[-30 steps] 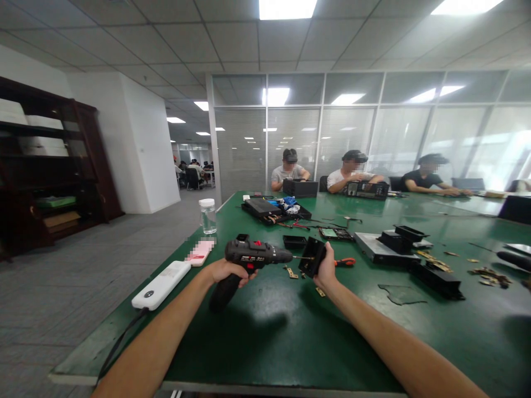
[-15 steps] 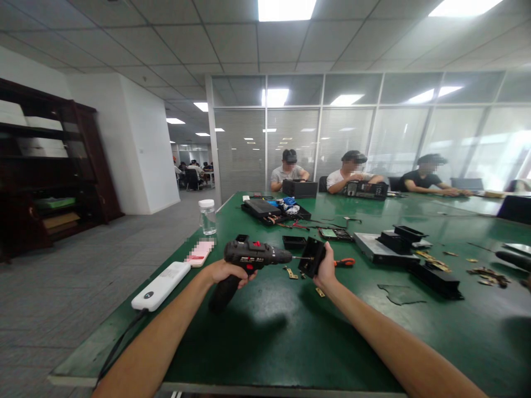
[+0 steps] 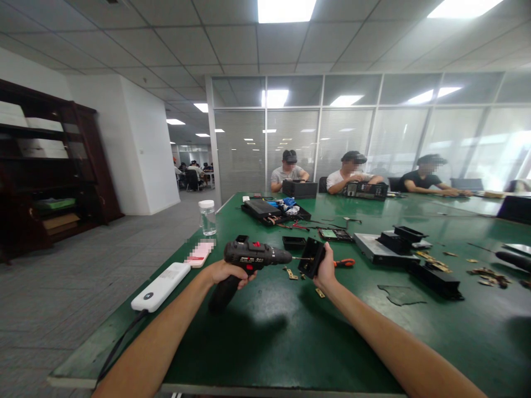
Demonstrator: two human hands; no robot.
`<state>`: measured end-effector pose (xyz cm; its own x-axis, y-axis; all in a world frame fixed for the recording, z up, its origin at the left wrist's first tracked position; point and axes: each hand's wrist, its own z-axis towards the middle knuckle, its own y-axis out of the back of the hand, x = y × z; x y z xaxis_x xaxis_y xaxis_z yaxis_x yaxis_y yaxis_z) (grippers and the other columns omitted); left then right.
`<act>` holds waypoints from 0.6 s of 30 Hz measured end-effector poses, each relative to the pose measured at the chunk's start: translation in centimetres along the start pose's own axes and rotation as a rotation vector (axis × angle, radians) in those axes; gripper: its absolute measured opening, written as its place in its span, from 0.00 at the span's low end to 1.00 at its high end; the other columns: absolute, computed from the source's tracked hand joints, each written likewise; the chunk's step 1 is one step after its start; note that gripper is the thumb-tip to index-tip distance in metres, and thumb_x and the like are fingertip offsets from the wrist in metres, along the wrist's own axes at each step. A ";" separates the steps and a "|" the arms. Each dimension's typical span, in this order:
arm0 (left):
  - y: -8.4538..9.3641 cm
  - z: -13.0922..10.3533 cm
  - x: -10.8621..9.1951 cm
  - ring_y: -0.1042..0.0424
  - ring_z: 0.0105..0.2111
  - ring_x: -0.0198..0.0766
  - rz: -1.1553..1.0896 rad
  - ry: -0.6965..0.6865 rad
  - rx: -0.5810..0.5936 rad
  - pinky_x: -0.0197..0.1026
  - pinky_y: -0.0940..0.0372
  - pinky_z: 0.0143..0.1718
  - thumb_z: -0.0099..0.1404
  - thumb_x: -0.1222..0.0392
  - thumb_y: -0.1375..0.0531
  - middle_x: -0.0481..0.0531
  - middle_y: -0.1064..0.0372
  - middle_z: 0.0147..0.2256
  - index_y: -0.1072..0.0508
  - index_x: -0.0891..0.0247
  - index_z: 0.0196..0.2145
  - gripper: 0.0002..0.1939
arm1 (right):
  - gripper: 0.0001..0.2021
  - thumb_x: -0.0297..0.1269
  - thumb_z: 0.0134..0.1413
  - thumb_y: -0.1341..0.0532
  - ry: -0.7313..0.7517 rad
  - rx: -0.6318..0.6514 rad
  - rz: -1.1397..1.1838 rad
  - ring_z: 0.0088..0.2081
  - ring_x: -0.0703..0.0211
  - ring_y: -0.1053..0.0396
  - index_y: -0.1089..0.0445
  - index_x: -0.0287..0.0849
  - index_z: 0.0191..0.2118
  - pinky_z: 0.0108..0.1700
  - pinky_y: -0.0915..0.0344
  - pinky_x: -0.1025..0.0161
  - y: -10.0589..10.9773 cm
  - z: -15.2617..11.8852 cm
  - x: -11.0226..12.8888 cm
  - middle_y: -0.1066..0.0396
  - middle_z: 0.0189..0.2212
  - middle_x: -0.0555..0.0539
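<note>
Two hands are up over the green table (image 3: 257,354). Our left hand (image 3: 232,273), mid-frame, wraps round the black drill (image 3: 255,255); our right hand (image 3: 326,268), just right of centre, pinches the black box (image 3: 312,258), tilted, facing the drill.

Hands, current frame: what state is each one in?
Left hand: closed around the grip of the black power drill.
Right hand: closed on the black plastic housing, holding it at the drill's bit.
</note>
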<state>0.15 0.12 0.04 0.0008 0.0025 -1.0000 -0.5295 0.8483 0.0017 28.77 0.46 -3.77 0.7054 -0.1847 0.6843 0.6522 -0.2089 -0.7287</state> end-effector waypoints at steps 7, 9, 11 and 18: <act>-0.2 -0.1 -0.3 0.40 0.22 0.31 0.021 -0.014 0.012 0.36 0.42 0.24 0.48 0.64 0.43 0.53 0.38 0.30 0.34 0.71 0.36 0.15 | 0.19 0.54 0.46 0.48 0.007 0.002 0.005 0.20 0.58 0.33 0.32 0.43 0.30 0.24 0.36 0.61 -0.2 -0.2 0.0 0.31 0.18 0.52; -0.3 -0.1 -0.3 0.40 0.22 0.31 0.026 -0.011 0.006 0.36 0.42 0.24 0.48 0.63 0.42 0.53 0.38 0.30 0.34 0.71 0.36 0.15 | 0.19 0.54 0.45 0.48 0.004 -0.002 0.007 0.20 0.58 0.33 0.32 0.43 0.31 0.25 0.36 0.61 -0.1 -0.1 0.0 0.31 0.19 0.52; -0.2 -0.1 -0.2 0.40 0.21 0.30 0.023 -0.009 -0.002 0.36 0.43 0.24 0.48 0.63 0.42 0.53 0.38 0.30 0.34 0.70 0.36 0.15 | 0.20 0.55 0.45 0.48 -0.001 0.001 0.007 0.20 0.58 0.33 0.32 0.43 0.31 0.25 0.36 0.60 0.0 0.0 0.0 0.31 0.19 0.52; -0.1 -0.1 -0.1 0.40 0.22 0.30 0.013 0.001 -0.001 0.36 0.43 0.24 0.48 0.64 0.42 0.53 0.38 0.31 0.34 0.71 0.37 0.16 | 0.21 0.55 0.45 0.49 -0.008 0.012 0.000 0.21 0.57 0.33 0.32 0.43 0.32 0.25 0.36 0.60 -0.1 -0.1 0.1 0.31 0.20 0.51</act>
<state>0.11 0.03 0.12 -0.0068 0.0133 -0.9999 -0.5302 0.8478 0.0149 28.75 0.32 -3.65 0.7076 -0.1774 0.6839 0.6554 -0.1970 -0.7292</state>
